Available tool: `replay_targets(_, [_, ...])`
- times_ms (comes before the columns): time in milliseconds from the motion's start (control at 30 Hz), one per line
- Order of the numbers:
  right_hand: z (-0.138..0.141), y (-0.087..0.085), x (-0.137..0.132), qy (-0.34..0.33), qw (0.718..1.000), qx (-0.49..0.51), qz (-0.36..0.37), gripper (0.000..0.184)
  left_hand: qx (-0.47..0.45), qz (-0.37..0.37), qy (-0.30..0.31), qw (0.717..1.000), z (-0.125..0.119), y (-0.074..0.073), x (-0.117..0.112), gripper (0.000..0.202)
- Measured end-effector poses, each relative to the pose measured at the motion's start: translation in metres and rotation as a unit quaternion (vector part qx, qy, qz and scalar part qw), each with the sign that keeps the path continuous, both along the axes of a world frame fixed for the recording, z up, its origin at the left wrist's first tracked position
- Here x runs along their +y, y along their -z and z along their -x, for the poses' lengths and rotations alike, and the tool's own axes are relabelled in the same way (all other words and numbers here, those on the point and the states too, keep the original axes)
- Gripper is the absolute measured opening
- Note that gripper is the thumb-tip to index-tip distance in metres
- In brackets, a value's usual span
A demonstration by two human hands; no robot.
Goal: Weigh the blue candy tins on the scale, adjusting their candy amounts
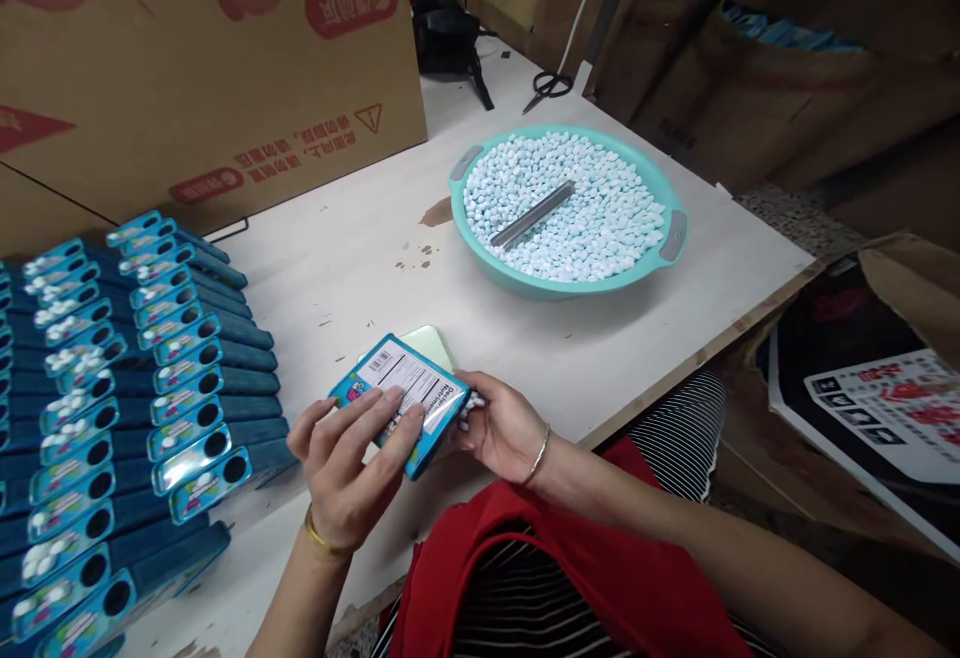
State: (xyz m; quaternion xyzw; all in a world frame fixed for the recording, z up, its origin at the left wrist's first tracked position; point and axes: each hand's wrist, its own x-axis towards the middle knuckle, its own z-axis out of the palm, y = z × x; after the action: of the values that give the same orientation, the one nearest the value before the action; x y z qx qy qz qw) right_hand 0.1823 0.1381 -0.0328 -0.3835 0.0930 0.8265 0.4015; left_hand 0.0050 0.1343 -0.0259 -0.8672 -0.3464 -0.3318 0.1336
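Observation:
My left hand (349, 458), with a gold bracelet, is closed around a flat blue box (424, 393) with a printed white label, tilted above the table near its front edge. At the box's right end my right hand (504, 428), wearing a silver bracelet, is cupped with fingers curled. Small white tablets (474, 403) show between those fingers and the box end. Partly covered by the box, a pale green flat item (431, 343) lies on the table. Beyond it stands a teal basin (555, 285) full of white tablets, with a grey metal strip (532, 215) resting on top.
Rows of similar blue boxes (202, 378) with round dark holes in their ends fill the left side, some with white tablets on top. Behind them rises a large cardboard carton (225, 68). Black scissors (551, 86) lie at the back. An open carton (900, 288) stands at right.

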Motion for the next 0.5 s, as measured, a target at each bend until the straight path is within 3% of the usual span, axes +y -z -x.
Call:
replay_targets(167, [0.002,0.000,-0.001,0.003,1.000,0.011,0.003,0.024,0.001,0.043,-0.002,0.999,0.004,0.008,0.002,0.038])
replay_targets(300, [-0.001,0.003,-0.002,0.005,1.000,0.013,-0.005,0.019,-0.092,0.140,-0.017,0.986,0.007,0.019,0.003,0.044])
replay_targets(500, [-0.020,0.009,-0.009,0.010,0.999,0.002,-0.051,0.019,-0.292,0.332,-0.069,0.894,0.002,0.043,0.014,0.039])
